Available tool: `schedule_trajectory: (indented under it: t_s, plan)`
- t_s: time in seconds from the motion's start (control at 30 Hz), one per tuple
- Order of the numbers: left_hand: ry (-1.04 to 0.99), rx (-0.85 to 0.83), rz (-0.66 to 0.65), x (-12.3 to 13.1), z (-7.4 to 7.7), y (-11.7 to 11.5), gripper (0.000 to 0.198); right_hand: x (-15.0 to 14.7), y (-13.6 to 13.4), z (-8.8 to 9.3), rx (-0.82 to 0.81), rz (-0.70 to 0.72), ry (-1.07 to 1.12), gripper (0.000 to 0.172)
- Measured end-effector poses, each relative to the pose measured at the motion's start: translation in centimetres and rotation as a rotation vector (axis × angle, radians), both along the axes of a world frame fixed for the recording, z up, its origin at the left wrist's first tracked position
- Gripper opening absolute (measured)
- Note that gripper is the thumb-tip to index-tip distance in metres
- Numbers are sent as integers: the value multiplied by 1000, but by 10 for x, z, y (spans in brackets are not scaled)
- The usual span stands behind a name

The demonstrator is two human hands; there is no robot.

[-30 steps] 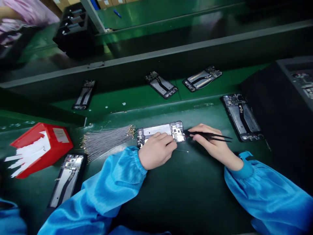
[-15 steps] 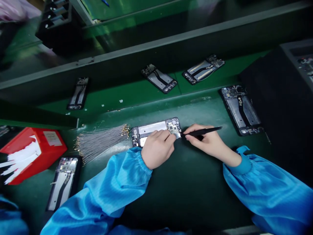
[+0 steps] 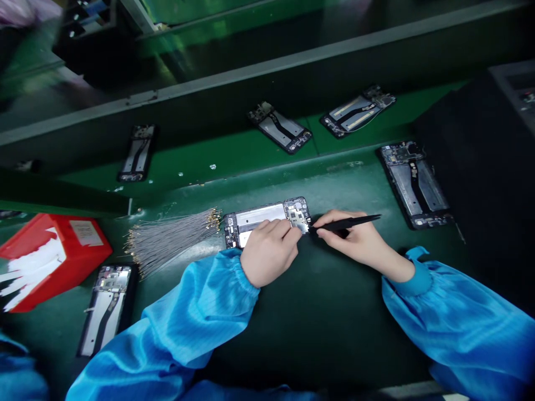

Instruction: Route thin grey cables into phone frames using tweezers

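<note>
An opened phone chassis (image 3: 261,217) lies flat on the dark green mat (image 3: 326,312) in front of me. My left hand (image 3: 270,250) rests on its near edge, fingers pressing down by the circuit board at its right end. My right hand (image 3: 361,242) grips black tweezers (image 3: 346,223), whose tips touch the board's right end. Both arms wear blue sleeves.
A fan of thin grey wires (image 3: 171,239) lies left of the chassis. A red box (image 3: 54,259) with white strips sits far left, another chassis (image 3: 106,309) below it. Several more chassis lie on the green belt (image 3: 200,161) and at right (image 3: 413,184). A black tray (image 3: 489,161) stands far right.
The tweezers have closed and their tips have moved left onto the board. A thin loose wire that lay on the mat below the chassis is no longer seen. My left hand stays put.
</note>
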State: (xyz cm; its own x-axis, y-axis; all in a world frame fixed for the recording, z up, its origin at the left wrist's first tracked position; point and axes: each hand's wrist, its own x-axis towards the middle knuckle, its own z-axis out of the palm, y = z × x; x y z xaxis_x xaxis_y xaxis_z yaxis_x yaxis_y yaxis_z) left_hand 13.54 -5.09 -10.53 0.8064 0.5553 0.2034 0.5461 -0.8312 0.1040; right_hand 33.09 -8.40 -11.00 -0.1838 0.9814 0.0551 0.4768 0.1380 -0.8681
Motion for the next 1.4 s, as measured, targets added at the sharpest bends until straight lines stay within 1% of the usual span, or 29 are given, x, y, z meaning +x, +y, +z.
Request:
schedule_trajectory:
  t_s: [0.17, 0.3, 0.43, 0.53, 0.63, 0.67, 0.73, 0.8, 0.87, 0.93, 1.0, 1.17, 1.27, 1.4]
  plan:
    - [-6, -2, 1, 0, 1, 0, 17, 0, -1, 0, 30, 14, -25, 8]
    - [-1, 7, 2, 1, 2, 0, 16, -1, -3, 1, 119, 79, -85, 7]
    - [6, -4, 5, 1, 2, 0, 14, -3, -4, 4, 202, 163, -95, 8]
    - [10, -29, 21, 0, 0, 1, 13, -3, -4, 7, 182, 176, -93, 8]
    - [-12, -109, 40, -1, -1, 3, 13, 0, 2, 10, 122, 146, -70, 10]
    - [-28, -144, 43, -1, -1, 4, 13, 0, 5, 11, 135, 142, -71, 13]
    - [-67, -202, 52, -2, 0, 6, 14, 1, 12, 10, 221, 164, -133, 18]
    - [-98, -234, 69, -1, 1, 7, 14, 1, 20, 8, 322, 238, -252, 20]
    - [-115, -242, 88, 0, 2, 8, 15, 1, 26, 5, 361, 313, -345, 22]
    - [-123, -242, 97, 1, 1, 8, 17, 1, 30, 3, 349, 355, -381, 23]
    - [-127, -247, 101, 2, 1, 9, 17, 2, 30, 3, 334, 365, -399, 22]
    - [-148, -305, 102, 0, 1, 10, 18, 0, 32, 9, 275, 386, -429, 26]
    - [-180, -309, 35, -4, 0, 6, 23, -1, 33, 11, 239, 391, -429, 28]
    - [-203, -246, -36, -8, -3, 0, 24, 1, 32, 11, 219, 385, -420, 28]
